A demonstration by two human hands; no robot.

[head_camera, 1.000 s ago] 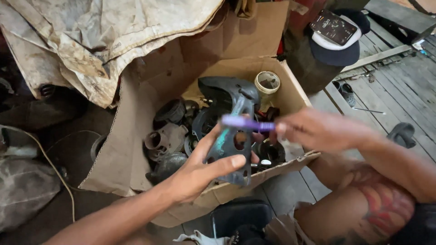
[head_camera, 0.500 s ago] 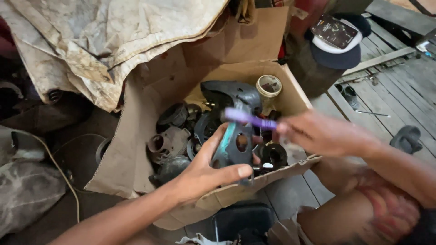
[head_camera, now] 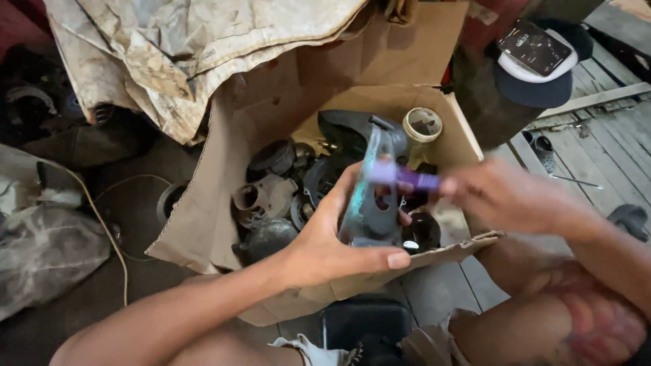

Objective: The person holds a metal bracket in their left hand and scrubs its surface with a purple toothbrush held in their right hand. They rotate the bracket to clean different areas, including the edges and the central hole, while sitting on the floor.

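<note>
**Grey bracket held over parts box, purple marker at it**

While the dirty tarp (head_camera: 169, 47) fills the upper left of the frame, a cable (head_camera: 112, 237) runs down the dark floor at far left. Centre: open cardboard box (head_camera: 203, 224) of greasy metal parts (head_camera: 268, 196), with a tin can (head_camera: 422, 125) at its back corner. Left hand (head_camera: 332, 247) is wrapped around a grey metal bracket (head_camera: 371, 203), thumb pressed under its lower edge, probably tilting it up to steady its face. Right hand (head_camera: 505, 196), centre right, pinches a purple marker (head_camera: 403, 177) with the tip toward the bracket; contact unclear due to blur. Upper right: phone (head_camera: 534, 47) lying on a cap (head_camera: 536, 85). Right side: worn wooden floorboards (head_camera: 610, 149), cluttered workshop corner
</note>
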